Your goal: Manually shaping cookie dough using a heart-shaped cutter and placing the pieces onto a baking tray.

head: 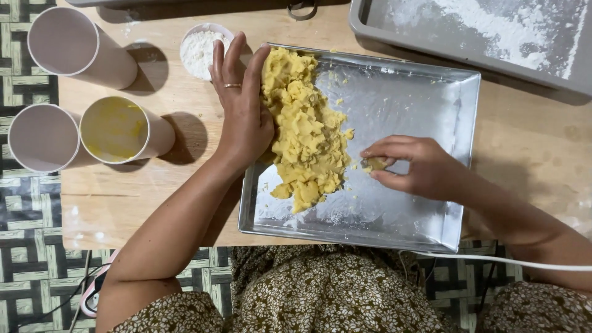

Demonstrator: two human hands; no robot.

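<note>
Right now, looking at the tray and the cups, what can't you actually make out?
Head view only:
- The edge of the yellow dough under the left hand: covered by the palm.
- The small piece in the right hand: mostly hidden by fingers.
- The grey tray at top right: cut off by the frame.
- The two pale cups: whether anything is inside cannot be told.
- The metal tray near corner: hidden by the right forearm.

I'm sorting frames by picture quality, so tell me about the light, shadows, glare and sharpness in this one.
Head view: even, fairly bright light; the three cups throw soft round shadows to their right on the wooden board; the metal tray shows a dull whitish sheen, not blown out; the left hand, right hand and yellow dough are sharp, without motion blur.
</note>
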